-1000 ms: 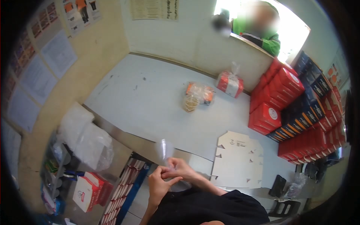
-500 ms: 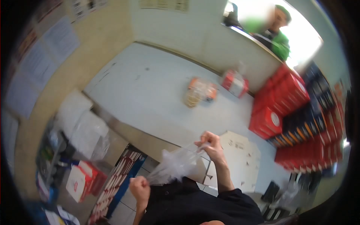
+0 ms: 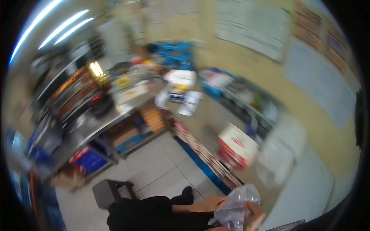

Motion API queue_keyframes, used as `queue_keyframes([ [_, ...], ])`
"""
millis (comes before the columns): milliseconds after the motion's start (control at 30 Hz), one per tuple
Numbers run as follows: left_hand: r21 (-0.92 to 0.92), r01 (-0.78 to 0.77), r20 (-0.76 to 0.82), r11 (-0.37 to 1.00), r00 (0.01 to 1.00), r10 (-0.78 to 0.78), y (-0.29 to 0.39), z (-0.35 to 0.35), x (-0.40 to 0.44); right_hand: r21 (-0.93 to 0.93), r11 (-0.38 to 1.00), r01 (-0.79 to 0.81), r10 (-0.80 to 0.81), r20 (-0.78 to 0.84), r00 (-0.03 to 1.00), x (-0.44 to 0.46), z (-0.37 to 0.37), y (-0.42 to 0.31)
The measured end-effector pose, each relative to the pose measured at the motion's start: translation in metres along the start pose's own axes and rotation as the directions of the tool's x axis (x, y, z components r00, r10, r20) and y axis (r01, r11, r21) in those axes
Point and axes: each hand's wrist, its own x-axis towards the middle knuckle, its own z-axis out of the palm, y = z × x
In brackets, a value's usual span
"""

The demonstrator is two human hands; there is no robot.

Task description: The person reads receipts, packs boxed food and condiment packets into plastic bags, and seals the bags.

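A clear plastic bag (image 3: 236,200) is bunched between my hands at the bottom of the head view, partly open at its top. My left hand (image 3: 214,202) grips its left side, with the fingertips partly behind the film. On the other side my right hand (image 3: 254,215) has its fingers closed on the plastic. Just beyond the bag, a white and red carton (image 3: 238,144) sits on the counter (image 3: 212,119). Beside that carton lies a stack of whitish plastic bags (image 3: 275,159).
A metal worktable (image 3: 86,131) with a lit display case (image 3: 73,90) stands at the left. On the tiled floor (image 3: 160,175) is a dark stool (image 3: 108,192). Papers and a blue crate (image 3: 175,54) are at the back. A white tabletop (image 3: 308,184) lies at right.
My view has swung left, from the white table and red box stacks to the counter and metal worktable. My hands have come closer together, still holding the bag, which is now more bunched.
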Motion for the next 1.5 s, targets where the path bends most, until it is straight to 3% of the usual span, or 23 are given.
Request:
queue_keyframes([
  [67,0.087,0.122,0.002,0.989,0.993,-0.122,-0.02,-0.071,-0.022,0.006,0.998,0.064,-0.065,0.081,0.995,0.037,0.028,-0.013],
  [200,0.16,0.275,-0.154,0.948,0.956,-0.251,-0.041,-0.155,-0.074,0.051,0.984,0.169,-0.176,0.227,0.958,0.095,0.115,-0.07],
  [267,-0.076,0.375,-0.141,0.924,0.913,-0.382,-0.069,-0.179,-0.089,0.083,0.974,0.211,-0.225,0.27,0.936,0.118,0.169,-0.089],
  [333,-0.087,0.387,-0.277,0.918,0.876,-0.395,-0.088,-0.213,-0.104,0.115,0.963,0.244,-0.267,0.289,0.919,0.133,0.221,-0.117],
  [367,-0.096,0.39,-0.376,0.916,0.837,-0.397,-0.096,-0.228,-0.112,0.129,0.957,0.259,-0.286,0.289,0.913,0.14,0.247,-0.13],
  [600,-0.176,0.381,-0.613,0.908,0.679,-0.404,-0.118,-0.37,-0.149,0.374,0.9,0.223,-0.299,0.16,0.941,0.191,0.461,-0.208],
  [667,-0.271,0.416,-0.709,0.868,0.524,-0.472,-0.139,-0.401,-0.173,0.249,0.853,0.459,-0.484,0.047,0.874,0.202,0.542,-0.201],
  [733,-0.4,0.412,-0.691,0.819,0.451,-0.565,-0.182,-0.421,-0.215,0.556,0.82,0.135,-0.166,0.006,0.986,0.239,0.567,-0.275],
  [767,-0.496,0.393,-0.67,0.774,0.394,-0.629,-0.205,-0.434,-0.228,0.553,0.823,0.131,-0.165,0.011,0.986,0.246,0.592,-0.297],
  [800,-0.401,0.447,-0.697,0.799,0.417,-0.583,-0.22,-0.454,-0.23,0.569,0.809,0.146,-0.257,0.121,0.959,0.25,0.623,-0.319],
  [833,-0.387,0.445,-0.705,0.808,0.423,-0.57,-0.237,-0.482,-0.237,0.585,0.793,0.169,-0.355,0.218,0.909,0.256,0.653,-0.338],
  [900,-0.377,0.604,-0.642,0.702,0.376,-0.668,-0.26,-0.547,-0.247,0.725,0.673,0.145,-0.52,0.325,0.79,0.264,0.72,-0.382],
  [933,-0.151,0.735,-0.743,0.661,0.357,-0.566,-0.255,-0.588,-0.251,0.653,0.747,0.123,-0.513,0.448,0.732,0.263,0.737,-0.416],
  [1000,-0.018,0.653,-0.925,0.757,0.277,-0.261,-0.225,-0.663,-0.259,0.679,0.733,0.042,-0.607,0.623,0.493,0.254,0.784,-0.48],
  [1033,-0.025,0.674,-0.922,0.739,0.271,-0.278,-0.206,-0.7,-0.261,0.727,0.686,-0.036,-0.667,0.647,0.369,0.239,0.809,-0.515],
  [1100,-0.005,0.534,-0.999,0.846,0.043,-0.033,-0.189,-0.752,-0.261,0.749,0.651,-0.127,-0.747,0.661,0.067,0.205,0.838,-0.588],
  [1133,-0.032,0.523,-0.998,0.851,0.03,-0.057,-0.201,-0.763,-0.268,0.742,0.658,-0.133,-0.753,0.649,-0.106,0.189,0.847,-0.623],
  [1200,-0.003,0.481,-0.988,0.877,-0.137,0.072,-0.238,-0.789,-0.286,0.892,0.403,-0.204,-0.89,0.33,-0.314,0.163,0.874,-0.68],
  [1267,-0.213,0.147,-0.883,0.966,-0.451,-0.126,-0.24,-0.824,-0.303,0.91,0.394,-0.132,-0.827,0.288,-0.483,0.159,0.897,-0.732],
  [1400,-0.225,0.19,-0.812,0.956,-0.578,-0.076,-0.272,-0.889,-0.373,0.925,0.299,-0.232,-0.865,0.16,-0.475,0.183,0.994,-0.794],
  [1433,-0.233,0.17,-0.804,0.957,-0.588,-0.092,-0.272,-0.912,-0.391,0.927,0.335,-0.17,-0.896,0.258,-0.361,0.197,1.02,-0.812],
  [1467,-0.289,0.109,-0.723,0.951,-0.676,-0.142,-0.269,-0.935,-0.403,0.922,0.372,-0.108,-0.911,0.34,-0.233,0.214,1.044,-0.832],
  [1500,-0.309,0.129,-0.696,0.942,-0.706,-0.132,-0.274,-0.954,-0.425,0.928,0.37,-0.045,-0.929,0.37,-0.021,0.227,1.072,-0.849],
])
